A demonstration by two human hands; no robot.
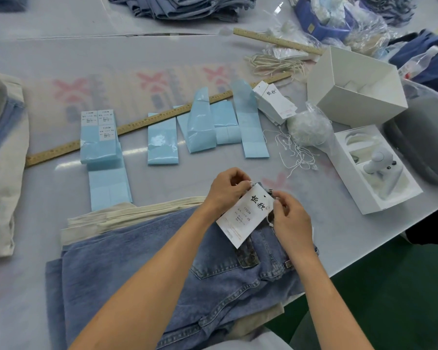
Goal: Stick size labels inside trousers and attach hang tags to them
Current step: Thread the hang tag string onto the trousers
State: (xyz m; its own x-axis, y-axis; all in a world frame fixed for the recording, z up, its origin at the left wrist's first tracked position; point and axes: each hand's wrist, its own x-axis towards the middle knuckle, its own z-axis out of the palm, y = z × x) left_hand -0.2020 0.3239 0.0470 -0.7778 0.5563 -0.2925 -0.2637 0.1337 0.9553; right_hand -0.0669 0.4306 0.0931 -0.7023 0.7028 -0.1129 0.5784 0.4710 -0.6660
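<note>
Bright, even overhead light glares off the table (pixel 162 46); edges bend, perhaps slightly blurred.

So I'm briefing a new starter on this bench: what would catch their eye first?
Front and centre, both hands, left hand and right hand, pinch the string of a white hang tag over blue jeans. Behind them, a row of pale blue label sheets lies across a long wooden ruler.

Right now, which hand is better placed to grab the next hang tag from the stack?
Right. The right hand is on the same side as the hang tag stack, though both hands pinch the tag's string; the left hand would reach across.
</note>
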